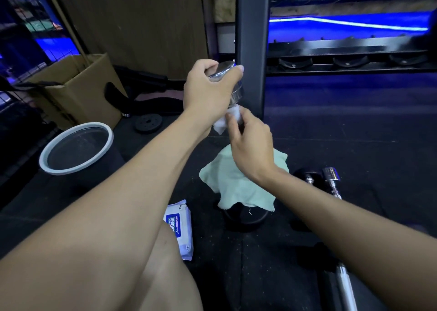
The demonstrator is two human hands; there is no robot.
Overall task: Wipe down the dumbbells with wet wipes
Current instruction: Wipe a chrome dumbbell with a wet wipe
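Where visible, dark floor (pixel 331 145) (perhaps rubber)

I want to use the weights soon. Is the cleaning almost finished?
Not yet. The left hand grips a chrome dumbbell by its top end while the right hand rubs a white wet wipe on its handle. Another chrome dumbbell lies on the floor, probably waiting. The wipes pack lies nearby. I can't tell what's already clean.

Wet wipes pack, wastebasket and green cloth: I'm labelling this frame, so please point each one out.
wet wipes pack (pixel 181 228): head view, on its printed blue label.
wastebasket (pixel 45 153): head view, on the pale rim's left side.
green cloth (pixel 236 187): head view, on the cloth's bare middle, below the right wrist.
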